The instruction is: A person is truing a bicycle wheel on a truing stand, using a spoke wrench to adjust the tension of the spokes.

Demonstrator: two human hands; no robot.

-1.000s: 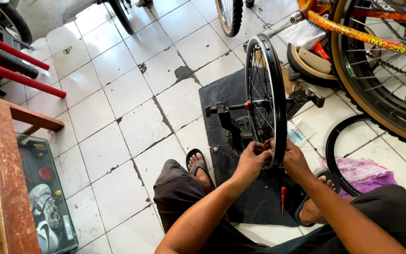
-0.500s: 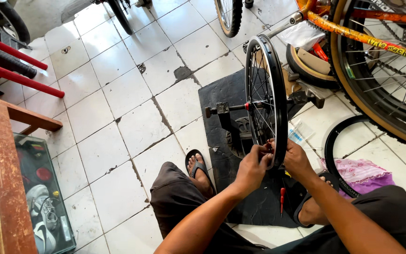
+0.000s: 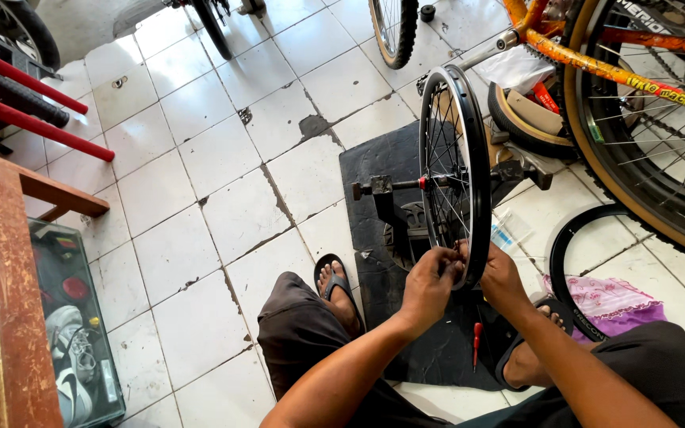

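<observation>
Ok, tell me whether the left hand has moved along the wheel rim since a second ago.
No. The left hand stays at the bottom of the black wheel rim, just above the dark floor mat, opposite the right hand.

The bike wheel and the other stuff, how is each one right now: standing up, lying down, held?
Bare wheel: upright, clamped in the stand.
Left hand: on the wheel's lower rim.
Right hand: on the rim's other side.
Loose tyre: flat on the floor.
Red screwdriver: lying on the mat.

the rim (image 3: pixel 469 158) hides both hands' fingertips, and the orange bicycle (image 3: pixel 636 71) is cut off at the edge.
</observation>
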